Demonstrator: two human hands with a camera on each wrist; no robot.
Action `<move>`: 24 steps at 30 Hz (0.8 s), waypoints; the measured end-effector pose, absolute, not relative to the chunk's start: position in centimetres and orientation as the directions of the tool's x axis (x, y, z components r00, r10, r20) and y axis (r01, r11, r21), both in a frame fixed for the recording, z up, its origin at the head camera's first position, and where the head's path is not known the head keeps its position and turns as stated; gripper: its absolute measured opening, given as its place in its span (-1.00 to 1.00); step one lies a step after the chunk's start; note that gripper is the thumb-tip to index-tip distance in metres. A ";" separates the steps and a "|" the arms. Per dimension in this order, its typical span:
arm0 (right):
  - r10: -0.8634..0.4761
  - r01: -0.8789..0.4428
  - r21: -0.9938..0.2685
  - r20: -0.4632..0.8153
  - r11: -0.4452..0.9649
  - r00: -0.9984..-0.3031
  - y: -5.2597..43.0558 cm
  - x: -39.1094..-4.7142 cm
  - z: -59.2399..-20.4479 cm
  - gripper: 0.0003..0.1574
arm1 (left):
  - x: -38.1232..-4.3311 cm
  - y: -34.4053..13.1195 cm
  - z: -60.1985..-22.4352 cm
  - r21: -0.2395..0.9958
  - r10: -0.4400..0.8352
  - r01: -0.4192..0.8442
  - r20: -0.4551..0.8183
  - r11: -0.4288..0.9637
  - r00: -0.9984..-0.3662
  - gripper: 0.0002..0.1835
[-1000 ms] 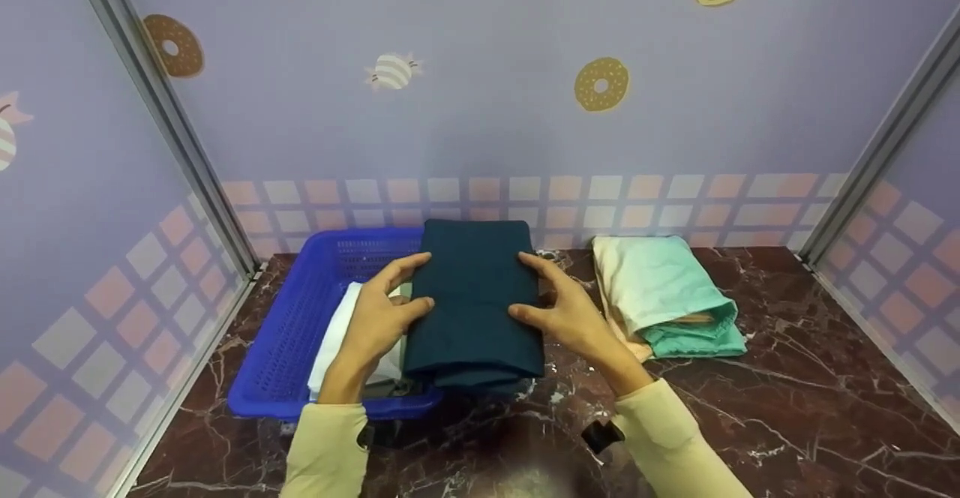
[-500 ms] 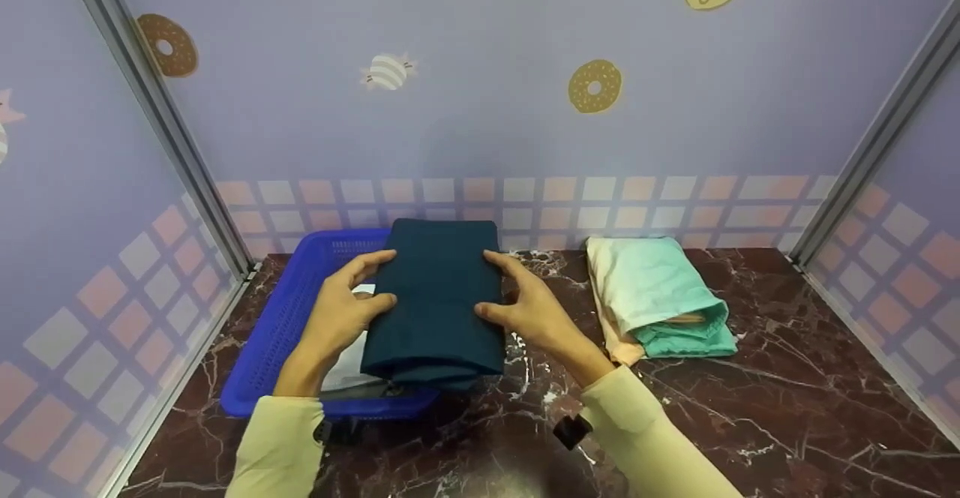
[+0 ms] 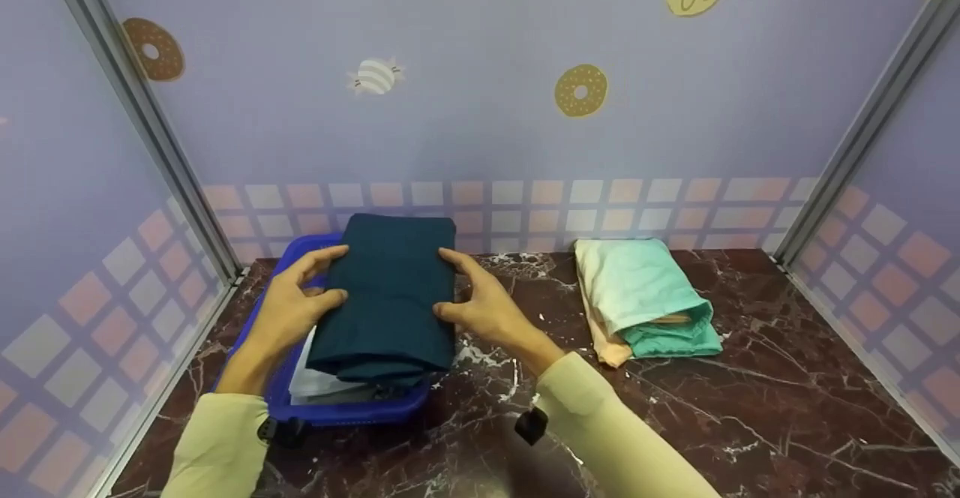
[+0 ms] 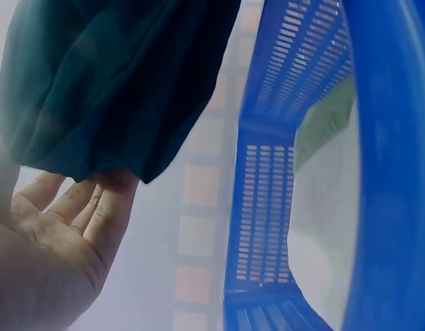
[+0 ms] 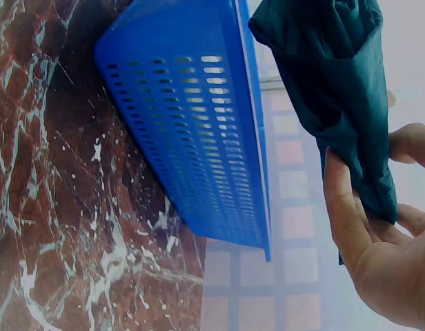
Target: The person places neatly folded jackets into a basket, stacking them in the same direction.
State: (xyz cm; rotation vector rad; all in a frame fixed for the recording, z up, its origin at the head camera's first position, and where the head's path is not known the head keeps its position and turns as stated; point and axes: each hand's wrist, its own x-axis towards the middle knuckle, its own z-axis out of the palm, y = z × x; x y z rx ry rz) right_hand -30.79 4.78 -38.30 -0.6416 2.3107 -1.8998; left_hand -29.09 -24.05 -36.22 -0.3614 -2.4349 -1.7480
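Folded dark teal cloth held up over the blue basket, at the back left corner of the marble bench. Hands apart, one on each long side of the cloth: left hand grips its left edge, right hand pinches its right edge between thumb and fingers. Near end of the cloth shows loose folds. In the basket, a white cloth; beside it, a green patch of fabric, seen from the left wrist. Folded mint-and-cream cloth lies near the bench's back edge, right of centre, well apart from both hands.
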 end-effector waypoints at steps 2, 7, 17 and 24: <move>-0.371 -0.275 -0.949 0.201 0.156 -0.906 4.0 -30.9 -38.3 0.08 | -29.1 -24.7 -36.3 0.925 0.120 0.246 0.220 0.290 -0.968 -0.33; -0.382 -0.279 -0.940 0.187 0.199 -0.905 2.7 -31.3 -38.4 0.06 | -29.5 -26.2 -36.8 0.928 0.121 0.226 0.198 0.296 -0.973 -0.32; -0.348 -0.196 -0.954 0.110 0.225 -0.931 0.7 -32.1 -39.4 0.05 | -30.5 -27.8 -37.9 0.924 0.118 0.212 0.183 0.318 -0.976 -0.29; -0.285 -0.145 -0.956 0.069 0.254 -0.956 -0.9 -32.2 -40.2 -0.02 | -30.7 -28.7 -38.9 0.909 0.107 0.157 0.125 0.386 -0.986 -0.27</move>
